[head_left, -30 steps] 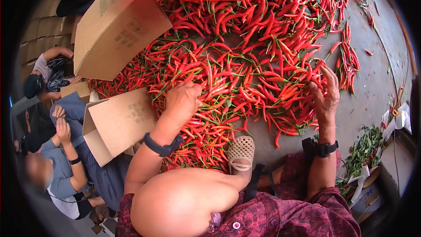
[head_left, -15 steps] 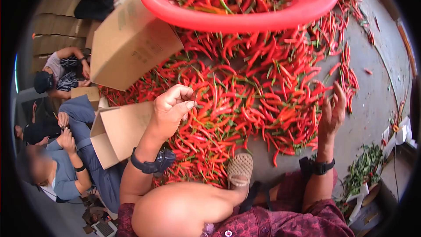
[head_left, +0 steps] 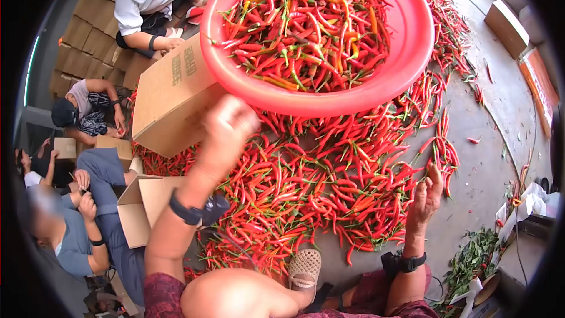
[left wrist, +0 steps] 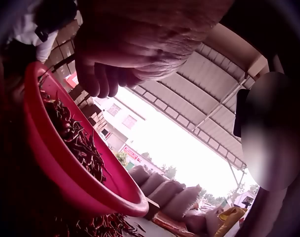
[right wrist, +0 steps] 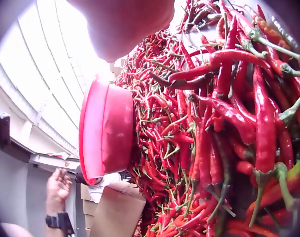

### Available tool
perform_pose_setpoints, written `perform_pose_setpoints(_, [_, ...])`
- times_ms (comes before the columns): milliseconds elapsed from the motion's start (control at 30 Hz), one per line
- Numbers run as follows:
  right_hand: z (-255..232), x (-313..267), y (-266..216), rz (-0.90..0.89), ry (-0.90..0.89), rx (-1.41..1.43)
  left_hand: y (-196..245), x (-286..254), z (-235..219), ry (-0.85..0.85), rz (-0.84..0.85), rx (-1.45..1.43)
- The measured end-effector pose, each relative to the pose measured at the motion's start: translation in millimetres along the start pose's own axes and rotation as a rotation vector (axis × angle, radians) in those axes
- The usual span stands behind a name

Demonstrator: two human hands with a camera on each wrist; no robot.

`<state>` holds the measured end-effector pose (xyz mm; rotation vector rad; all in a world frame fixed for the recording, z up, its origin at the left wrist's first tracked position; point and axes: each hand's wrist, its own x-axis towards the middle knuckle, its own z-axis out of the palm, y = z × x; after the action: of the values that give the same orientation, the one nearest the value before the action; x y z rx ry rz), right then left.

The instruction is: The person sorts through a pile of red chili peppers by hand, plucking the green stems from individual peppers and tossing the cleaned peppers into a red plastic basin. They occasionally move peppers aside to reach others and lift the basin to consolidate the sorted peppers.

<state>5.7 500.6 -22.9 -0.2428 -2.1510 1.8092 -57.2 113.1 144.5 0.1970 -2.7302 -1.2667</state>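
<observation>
My left hand [head_left: 231, 119] is raised, blurred, beside the near left rim of the red basin [head_left: 418, 41]. Its fingers [left wrist: 98, 81] hang loosely bent in the left wrist view, with nothing seen in them. The basin is heaped with red chili peppers [head_left: 312, 29]. Loose chili peppers [head_left: 259, 194] with green stems spread over the floor between my arms. At the right edge of this pile, my right hand [head_left: 425, 203] hovers palm inward, fingers relaxed and apart. In the right wrist view the peppers [right wrist: 263, 118] lie close by it.
A large cardboard box [head_left: 170, 100] stands left of the basin, with a smaller open box [head_left: 138, 209] nearer me. Several people sit along the left side. My shoe [head_left: 305, 268] touches the pile's near edge. Green leaves [head_left: 471, 265] lie at lower right.
My left hand has risen from the pile and moved forward to the basin's rim. My right hand stays by the pile's right edge. The head view has tilted up, showing more of the basin.
</observation>
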Motion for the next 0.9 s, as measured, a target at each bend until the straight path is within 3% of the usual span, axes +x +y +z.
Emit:
perform_pose_setpoints(33, [0,0,5,0.025,-0.017,0.03,-23,-13,13,-0.198,0.055,0.336])
perform_pose_setpoints(100, [6,-1,6,0.083,-0.07,0.028,-95,-38,40,-0.315,0.153,0.636])
perform_pose_setpoints(167, [10,-2,9,0.111,-0.125,0.032,-108,-54,50,-0.62,-0.136,0.84])
perform_pose_setpoints(233, [9,-2,23,0.05,-0.099,0.006,-117,-58,50,-0.631,-0.179,0.819])
perform_pose_setpoints(300, [5,2,7,0.099,-0.126,-0.099,-125,-50,44,-0.691,-0.241,0.7])
perform_pose_setpoints(367, [4,2,8,0.178,-0.184,0.003,-107,-37,42,-0.838,-0.309,0.84])
perform_pose_setpoints(467, [4,2,12,0.281,-0.218,0.089,-124,-36,37,-0.918,-0.176,0.871])
perform_pose_setpoints(600, [4,2,25,0.236,-0.302,0.05,-129,-64,20,-0.804,-0.023,0.538])
perform_pose_setpoints(700, [5,0,18,0.261,-0.308,0.114,-96,-91,1,-0.802,0.02,0.447])
perform_pose_setpoints(767, [4,0,13,0.266,-0.298,0.145,-71,-120,-10,-0.703,0.184,0.507])
perform_pose_setpoints(900, [2,-1,11,0.271,-0.321,0.137,-56,-175,-24,-0.597,0.203,0.541])
